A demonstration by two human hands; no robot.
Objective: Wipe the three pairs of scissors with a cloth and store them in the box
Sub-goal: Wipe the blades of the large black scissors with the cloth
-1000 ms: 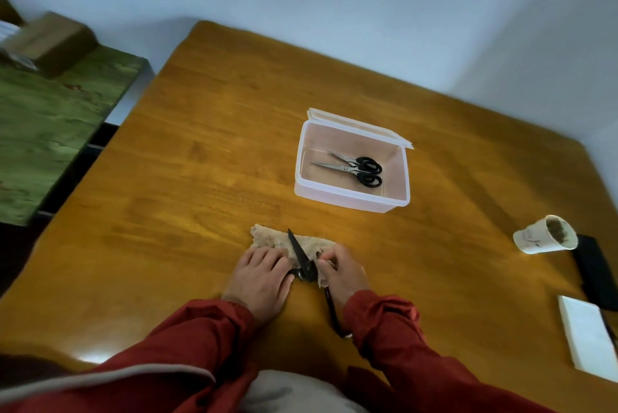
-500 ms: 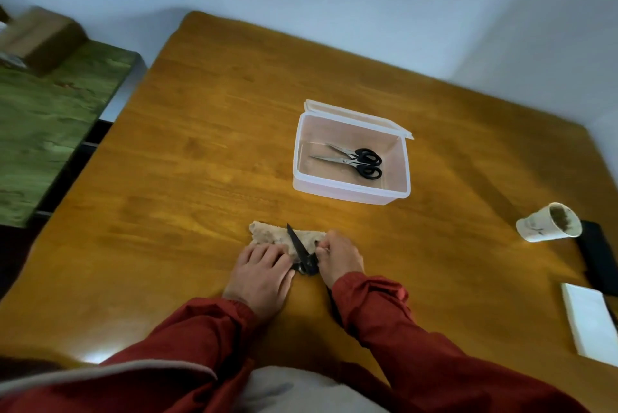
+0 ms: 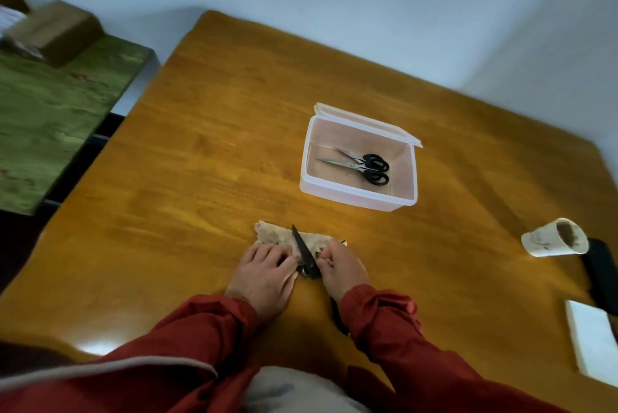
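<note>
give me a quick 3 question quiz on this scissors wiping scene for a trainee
1. True or false: the clear plastic box already holds scissors.
2. What lies under the dark blade of the black scissors near the hands?
A. a beige cloth
B. a white pad
C. a paper cup
3. Fill in: the white paper cup at the right of the wooden table lies on its ____.

Key
1. True: black-handled scissors lie inside; how many pairs is hard to tell.
2. A: the beige cloth, with the left hand pressing on it and the right hand beside the blade.
3. side
</note>
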